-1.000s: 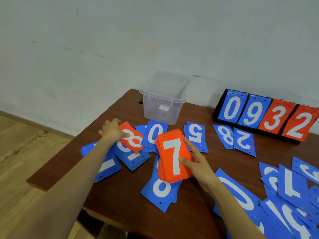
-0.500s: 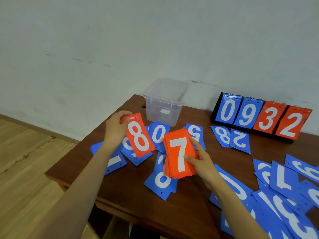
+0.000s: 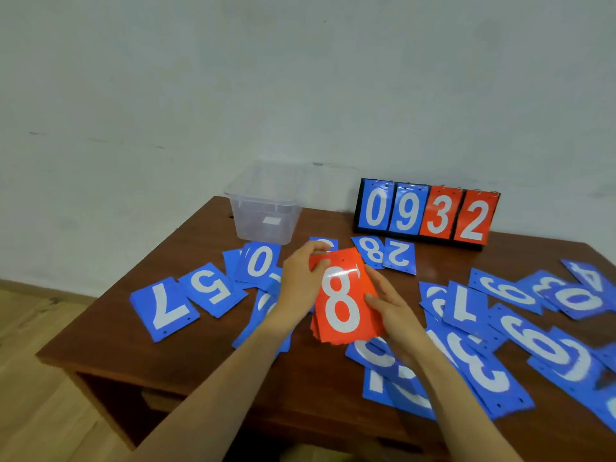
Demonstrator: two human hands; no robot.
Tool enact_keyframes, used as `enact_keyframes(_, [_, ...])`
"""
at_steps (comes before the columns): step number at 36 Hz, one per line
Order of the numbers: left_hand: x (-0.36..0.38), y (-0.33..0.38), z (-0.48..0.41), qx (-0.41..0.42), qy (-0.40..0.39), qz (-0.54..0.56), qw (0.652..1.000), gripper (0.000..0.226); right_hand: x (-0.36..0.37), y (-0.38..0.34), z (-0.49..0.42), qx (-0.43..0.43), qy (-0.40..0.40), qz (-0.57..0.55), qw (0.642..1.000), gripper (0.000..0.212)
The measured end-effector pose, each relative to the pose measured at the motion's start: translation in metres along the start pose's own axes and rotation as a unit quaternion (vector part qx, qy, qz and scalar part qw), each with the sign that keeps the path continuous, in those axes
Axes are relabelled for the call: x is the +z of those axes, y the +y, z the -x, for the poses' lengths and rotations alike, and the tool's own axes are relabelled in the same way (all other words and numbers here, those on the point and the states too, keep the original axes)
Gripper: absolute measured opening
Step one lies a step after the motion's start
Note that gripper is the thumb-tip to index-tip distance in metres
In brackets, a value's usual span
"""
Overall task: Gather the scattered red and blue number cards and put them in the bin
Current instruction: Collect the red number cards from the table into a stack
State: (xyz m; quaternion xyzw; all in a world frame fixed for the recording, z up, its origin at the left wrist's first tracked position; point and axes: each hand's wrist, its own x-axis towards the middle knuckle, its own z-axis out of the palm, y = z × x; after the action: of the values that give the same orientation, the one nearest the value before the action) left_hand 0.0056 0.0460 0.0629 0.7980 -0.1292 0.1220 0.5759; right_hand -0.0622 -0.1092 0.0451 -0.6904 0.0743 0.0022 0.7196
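Note:
A stack of red number cards (image 3: 343, 305) with a white 8 on top is held above the middle of the brown table (image 3: 110, 341). My left hand (image 3: 300, 281) grips its left and top edge. My right hand (image 3: 390, 308) holds its right edge. A clear plastic bin (image 3: 266, 208) stands upright at the table's far side, left of centre. Several blue number cards lie scattered flat: a 7 (image 3: 165, 308), a 5 (image 3: 211, 286) and a 0 (image 3: 260, 261) on the left, a 2 (image 3: 400, 256) behind, a 3 (image 3: 483, 371) and others on the right.
A black flip scoreboard (image 3: 426, 211) reading 0932 stands at the back right against the white wall. The table's left and near edges drop to a wooden floor (image 3: 30, 378). An open shelf shows under the table top at the front left.
My left hand has carried the red 8 card to the right and laid it on the red stack, covering the 7. Both hands now hold the stack.

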Motion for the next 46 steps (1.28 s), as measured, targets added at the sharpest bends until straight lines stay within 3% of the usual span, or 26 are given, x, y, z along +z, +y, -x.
enact_keyframes(6, [0.044, 0.011, 0.007, 0.007, -0.002, -0.018, 1.0, 0.015, -0.032, 0.003, 0.017, -0.007, 0.043, -0.008, 0.999, 0.043])
enact_keyframes(10, [0.067, 0.016, 0.013, 0.005, -0.012, -0.014, 1.0, 0.015, -0.048, 0.009, 0.023, -0.013, 0.043, 0.001, 0.999, 0.058])
enact_keyframes(13, [0.08, 0.018, 0.012, 0.01, 0.002, -0.011, 1.0, 0.036, -0.06, 0.013, 0.022, -0.031, 0.057, -0.004, 0.998, 0.064])
enact_keyframes(16, [0.086, 0.019, 0.007, -0.164, -0.067, 0.097, 0.979, 0.064, -0.071, 0.011, 0.015, -0.049, 0.081, -0.018, 0.995, 0.065])
enact_keyframes(18, [0.087, 0.017, 0.003, -0.236, -0.142, 0.193, 0.942, 0.045, -0.077, 0.009, 0.007, -0.061, 0.086, -0.016, 0.994, 0.067])
enact_keyframes(20, [0.089, 0.014, 0.001, -0.209, -0.173, 0.196, 0.942, 0.027, -0.081, 0.007, -0.002, -0.068, 0.086, 0.031, 0.993, 0.067])
enact_keyframes(23, [0.093, 0.008, -0.006, -0.121, -0.13, 0.155, 0.972, 0.025, -0.082, 0.002, -0.018, -0.076, 0.096, 0.176, 0.977, 0.06])
enact_keyframes(25, [0.097, 0.007, -0.01, -0.08, -0.113, 0.144, 0.98, 0.025, -0.083, -0.002, -0.03, -0.087, 0.113, 0.216, 0.966, 0.059])
enact_keyframes(30, [0.113, 0.003, -0.012, -0.056, -0.096, 0.158, 0.981, 0.028, -0.078, -0.006, -0.053, -0.124, 0.143, 0.226, 0.955, 0.067])
enact_keyframes(36, [0.133, -0.011, -0.009, -0.069, -0.084, 0.067, 0.992, 0.047, -0.07, 0.019, -0.066, -0.13, 0.147, 0.239, 0.951, 0.077])
enact_keyframes(42, [0.134, -0.017, -0.005, -0.06, -0.09, 0.089, 0.99, 0.064, -0.075, 0.02, -0.069, -0.175, 0.145, 0.22, 0.949, 0.101])
enact_keyframes(46, [0.128, -0.014, -0.008, -0.022, -0.081, 0.097, 0.992, 0.079, -0.083, 0.01, -0.071, -0.223, 0.138, 0.273, 0.926, 0.1])
